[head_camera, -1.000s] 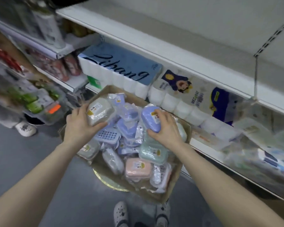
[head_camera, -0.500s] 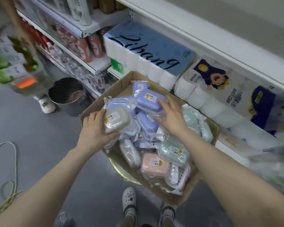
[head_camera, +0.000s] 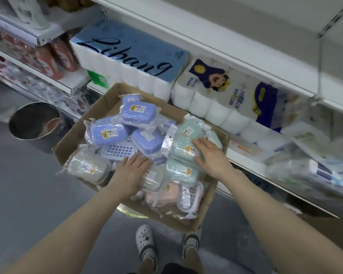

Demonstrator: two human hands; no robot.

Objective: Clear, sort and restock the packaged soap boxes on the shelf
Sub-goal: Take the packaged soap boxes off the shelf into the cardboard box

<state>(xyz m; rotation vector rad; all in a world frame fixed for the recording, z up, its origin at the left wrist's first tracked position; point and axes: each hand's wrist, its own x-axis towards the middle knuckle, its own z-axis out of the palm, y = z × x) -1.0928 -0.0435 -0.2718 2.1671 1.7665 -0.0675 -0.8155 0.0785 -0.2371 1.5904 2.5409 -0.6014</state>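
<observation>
A cardboard box (head_camera: 105,101) stands in front of the lower shelf, filled with several plastic-wrapped soap boxes. Blue ones (head_camera: 107,133) lie at the back left, green ones (head_camera: 188,131) at the right, and a pink one (head_camera: 162,196) at the front. A grey one (head_camera: 87,167) lies at the left rim. My left hand (head_camera: 131,173) lies palm down in the middle of the pile, beside another grey soap box (head_camera: 153,178), gripping nothing. My right hand (head_camera: 210,157) rests flat on a green soap box (head_camera: 186,150), fingers spread.
Toilet paper packs, one blue (head_camera: 127,56) and one with a cartoon figure (head_camera: 212,86), fill the lower shelf behind the box. A white upper shelf edge (head_camera: 216,46) overhangs them. A metal bucket (head_camera: 34,120) stands on the grey floor at the left. My feet in white clogs (head_camera: 145,240) are below the box.
My left hand has put down the grey soap box at the box's left side. My right hand has let go of the blue one and moved right onto a green one.
</observation>
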